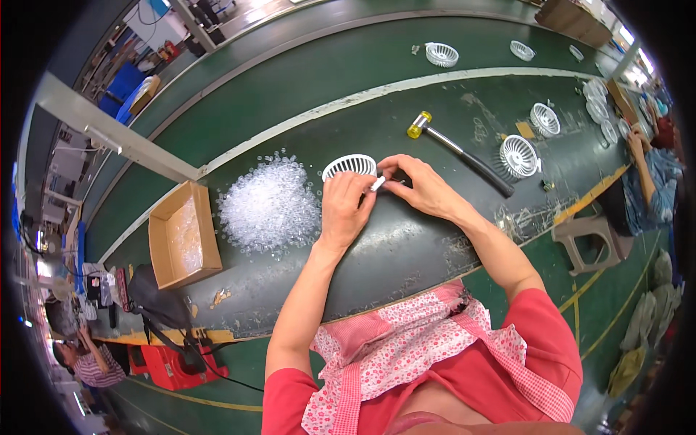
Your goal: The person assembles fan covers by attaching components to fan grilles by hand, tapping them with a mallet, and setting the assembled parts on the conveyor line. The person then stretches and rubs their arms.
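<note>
Hands (346, 205) (419, 185) pinching small white piece (378, 184), white grille (349, 165) behind

Glossy white ribbed plastic grille (349, 165); glittering heap of clear plastic bits (270, 206); matt brown cardboard box (183, 235) left; worn, scuffed dark-green belt surface (406, 246).

You're at a dark green belt (406, 246) with a white stripe along it. On it: a pile of clear bits (270, 206), an open carton (181, 235) just left of that, a mallet (458, 151), and white fan grilles (520, 156) spread out to the right and far side.
</note>
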The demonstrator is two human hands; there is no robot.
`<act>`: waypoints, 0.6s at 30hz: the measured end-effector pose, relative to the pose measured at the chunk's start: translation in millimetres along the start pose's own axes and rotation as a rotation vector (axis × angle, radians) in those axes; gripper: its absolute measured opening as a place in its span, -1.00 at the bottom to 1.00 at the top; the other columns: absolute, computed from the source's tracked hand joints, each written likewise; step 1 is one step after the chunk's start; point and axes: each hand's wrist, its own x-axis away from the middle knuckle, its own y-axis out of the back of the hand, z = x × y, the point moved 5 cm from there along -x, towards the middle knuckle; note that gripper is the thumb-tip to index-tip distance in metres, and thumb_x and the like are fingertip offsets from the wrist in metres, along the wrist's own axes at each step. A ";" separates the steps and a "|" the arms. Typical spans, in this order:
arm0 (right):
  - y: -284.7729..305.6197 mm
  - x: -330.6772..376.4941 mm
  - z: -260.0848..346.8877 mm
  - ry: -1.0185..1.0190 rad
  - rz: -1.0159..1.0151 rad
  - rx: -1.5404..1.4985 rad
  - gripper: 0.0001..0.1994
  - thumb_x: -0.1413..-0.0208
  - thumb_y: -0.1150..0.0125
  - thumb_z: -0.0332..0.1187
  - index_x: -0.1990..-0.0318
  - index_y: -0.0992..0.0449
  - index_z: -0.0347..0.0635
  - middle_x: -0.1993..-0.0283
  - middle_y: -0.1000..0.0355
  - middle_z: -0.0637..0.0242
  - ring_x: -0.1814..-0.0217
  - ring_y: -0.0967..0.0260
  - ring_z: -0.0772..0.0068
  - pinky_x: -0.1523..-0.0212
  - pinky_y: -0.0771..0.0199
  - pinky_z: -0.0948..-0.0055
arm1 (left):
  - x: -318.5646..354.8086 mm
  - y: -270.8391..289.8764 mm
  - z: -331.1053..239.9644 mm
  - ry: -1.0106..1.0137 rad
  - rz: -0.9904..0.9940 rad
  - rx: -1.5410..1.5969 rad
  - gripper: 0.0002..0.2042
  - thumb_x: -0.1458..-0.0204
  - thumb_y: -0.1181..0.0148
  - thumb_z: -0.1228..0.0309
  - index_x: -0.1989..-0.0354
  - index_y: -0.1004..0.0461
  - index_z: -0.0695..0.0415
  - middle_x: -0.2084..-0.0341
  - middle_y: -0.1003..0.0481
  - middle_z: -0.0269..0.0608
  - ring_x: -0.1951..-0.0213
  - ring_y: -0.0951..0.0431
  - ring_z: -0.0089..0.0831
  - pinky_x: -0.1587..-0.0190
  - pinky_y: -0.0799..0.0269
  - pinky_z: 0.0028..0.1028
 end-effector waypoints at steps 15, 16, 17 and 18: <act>-4.8 11.9 26.4 0.266 -0.054 0.060 -0.90 -0.15 -0.24 -0.45 0.26 -0.49 -0.30 0.39 -0.41 0.17 0.37 -0.39 0.17 0.31 -0.36 0.26 | 0.0 6.5 -15.3 0.022 -0.039 -0.220 -0.74 0.18 -0.31 0.61 0.25 -0.53 0.10 0.44 -0.43 -0.30 0.30 -0.43 -0.31 0.18 -0.22 -0.32; -3.2 11.3 26.2 0.222 -0.060 0.055 -0.88 -0.15 -0.25 -0.44 0.24 -0.50 -0.30 0.39 -0.41 0.18 0.38 -0.39 0.20 0.32 -0.36 0.28 | 0.6 8.3 -15.0 0.012 -0.062 -0.200 -0.75 0.17 -0.31 0.61 0.27 -0.53 0.10 0.46 -0.43 -0.30 0.32 -0.43 -0.32 0.18 -0.22 -0.33; -1.1 10.9 31.9 0.223 -0.060 0.054 -0.88 -0.15 -0.25 -0.44 0.24 -0.50 -0.30 0.39 -0.41 0.18 0.38 -0.39 0.20 0.32 -0.36 0.28 | 1.1 10.0 -14.7 0.003 -0.087 -0.181 -0.77 0.16 -0.32 0.62 0.29 -0.53 0.10 0.48 -0.43 -0.31 0.34 -0.44 -0.33 0.17 -0.22 -0.33; 2.9 10.0 33.9 0.101 -0.075 -0.027 -0.87 -0.16 -0.25 -0.42 0.22 -0.51 -0.30 0.40 -0.41 0.18 0.37 -0.39 0.22 0.31 -0.36 0.30 | 1.2 10.0 -14.3 0.003 -0.087 -0.181 -0.77 0.16 -0.32 0.62 0.29 -0.53 0.10 0.48 -0.43 -0.31 0.34 -0.44 -0.33 0.17 -0.22 -0.33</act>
